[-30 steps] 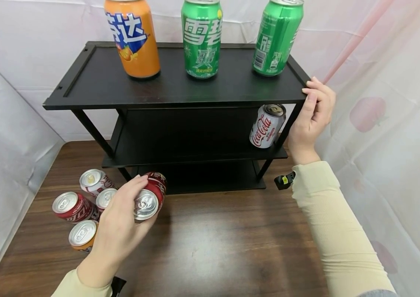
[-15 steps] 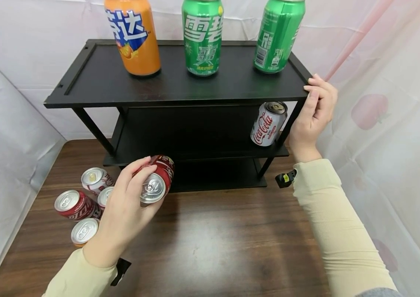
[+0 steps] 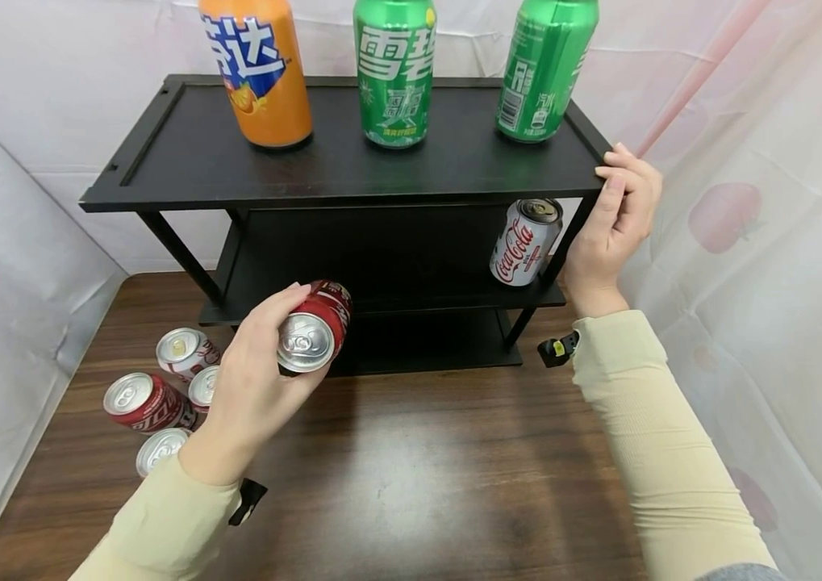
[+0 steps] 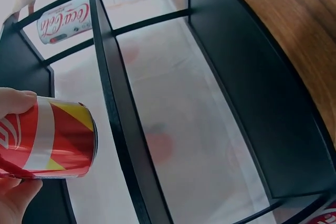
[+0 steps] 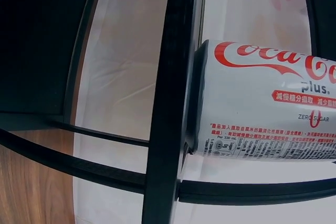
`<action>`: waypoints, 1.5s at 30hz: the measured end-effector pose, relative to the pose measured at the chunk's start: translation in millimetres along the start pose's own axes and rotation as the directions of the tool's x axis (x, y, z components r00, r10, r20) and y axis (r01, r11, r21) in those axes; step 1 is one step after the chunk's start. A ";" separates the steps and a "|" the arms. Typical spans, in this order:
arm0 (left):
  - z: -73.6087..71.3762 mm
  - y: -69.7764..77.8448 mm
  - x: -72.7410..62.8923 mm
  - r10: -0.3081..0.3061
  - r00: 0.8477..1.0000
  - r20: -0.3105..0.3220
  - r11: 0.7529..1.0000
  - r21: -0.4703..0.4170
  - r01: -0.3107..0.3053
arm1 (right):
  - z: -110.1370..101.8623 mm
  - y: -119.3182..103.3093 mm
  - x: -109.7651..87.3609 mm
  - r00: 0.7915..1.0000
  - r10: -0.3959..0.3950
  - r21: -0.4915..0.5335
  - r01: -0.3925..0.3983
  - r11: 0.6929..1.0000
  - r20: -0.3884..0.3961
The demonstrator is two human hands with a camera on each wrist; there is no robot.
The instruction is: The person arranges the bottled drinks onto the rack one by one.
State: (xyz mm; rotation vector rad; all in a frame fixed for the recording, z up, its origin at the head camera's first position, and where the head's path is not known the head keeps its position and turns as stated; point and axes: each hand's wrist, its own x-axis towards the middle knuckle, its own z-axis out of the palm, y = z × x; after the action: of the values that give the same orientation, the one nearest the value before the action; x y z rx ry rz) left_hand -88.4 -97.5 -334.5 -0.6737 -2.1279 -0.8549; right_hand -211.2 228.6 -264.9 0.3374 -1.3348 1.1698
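Observation:
My left hand (image 3: 254, 379) grips a dark red soda can (image 3: 329, 316), tilted with its silver lid facing me, in front of the middle shelf's front edge. In the left wrist view, thumb and fingers wrap the red can (image 4: 65, 137) beside the rack. My right hand (image 3: 617, 222) holds the right front corner of the black three-tier rack (image 3: 338, 173), fingertips on its top board. Just left of that hand, a white Coca-Cola can (image 3: 523, 246) stands on the middle shelf. The right wrist view shows this Coca-Cola can (image 5: 262, 103) behind a post, with the hand itself out of that view.
An orange can (image 3: 265, 81), a green can (image 3: 396, 81) and another green can (image 3: 544, 77) stand on the top board. Several cans, including a red can (image 3: 149, 402) and a white can (image 3: 185, 353), cluster on the wooden table (image 3: 418, 468) at left. White curtains (image 3: 759, 282) surround it.
My left hand has raised the red can and carried it slightly right, toward the middle shelf. My right hand stays on the rack's corner.

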 end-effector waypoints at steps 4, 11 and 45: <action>5.9 -3.4 5.3 -0.004 1.000 0.004 1.000 0.005 0.004 | 1.2 0.1 -1.0 1.000 0.003 0.007 -0.003 1.000 -0.011; 15.4 -7.3 13.3 -0.037 0.999 0.017 0.999 0.040 0.036 | 2.2 1.0 -0.8 0.999 -0.002 0.018 0.002 1.000 -0.034; 62.9 -17.2 54.3 -0.031 0.999 -0.012 0.999 -0.010 0.031 | 4.1 0.4 -2.4 0.999 -0.028 -0.015 0.028 1.000 -0.038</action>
State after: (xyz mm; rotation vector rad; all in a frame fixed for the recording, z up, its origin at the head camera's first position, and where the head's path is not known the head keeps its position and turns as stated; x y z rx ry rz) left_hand -159.5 -51.4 -330.2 -0.6398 -2.1293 -0.8846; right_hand -213.4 224.6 -266.0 0.3208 -1.3014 1.1373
